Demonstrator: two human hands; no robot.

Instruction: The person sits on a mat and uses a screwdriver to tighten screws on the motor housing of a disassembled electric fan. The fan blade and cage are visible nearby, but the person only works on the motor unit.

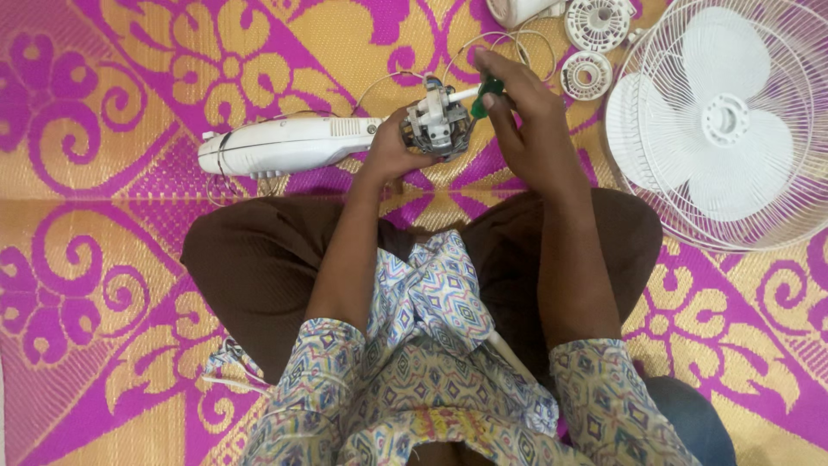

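Observation:
I sit cross-legged on a patterned mat. My left hand grips a small fan motor, metal with a white part on top, held just past my knees. My right hand holds a green-handled screwdriver whose shaft points left into the top of the motor. The motor joins a long white fan body that lies on the mat to the left, with thin wires looping around it.
A white fan guard with blades lies at the right. Two round white plastic parts and another white piece lie at the top. A pink and gold mat covers the floor.

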